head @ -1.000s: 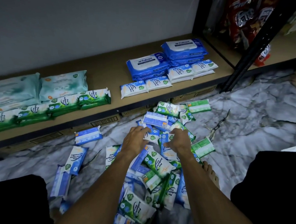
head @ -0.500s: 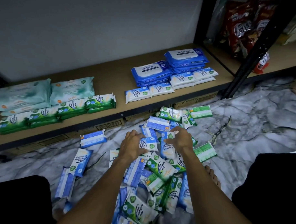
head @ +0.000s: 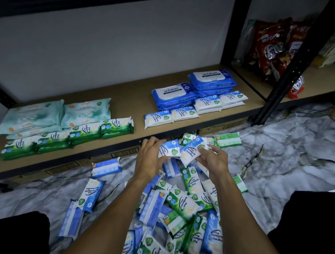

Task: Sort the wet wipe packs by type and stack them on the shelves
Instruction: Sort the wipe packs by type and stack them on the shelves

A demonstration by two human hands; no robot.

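Packs of wipes, blue and green mixed together, lie heaped on the marble floor (head: 297,160) closest to the person, with a few blue strays (head: 105,167) off to the left; this loose pile (head: 177,206) is what remains to be sorted, and it looks like well over half the job. Just beyond it, both hands are raised over the heap. The left hand (head: 151,158) is curled around a small blue pack (head: 168,148), fingers wrapped over its left end. The right hand (head: 214,160) pinches a second blue pack (head: 191,151) between thumb and fingers, the two packs touching or nearly so. Farther on, the shelf (head: 127,101) shows the finished part: green pine packs (head: 68,138) in a row at front left, pale teal packs (head: 54,114) behind them, small blue packs (head: 171,116) at front right, large blue antabax packs (head: 194,89) stacked behind. The held pair probably belongs with the small blue row. Red snack bags (head: 274,49) sit in the next bay.
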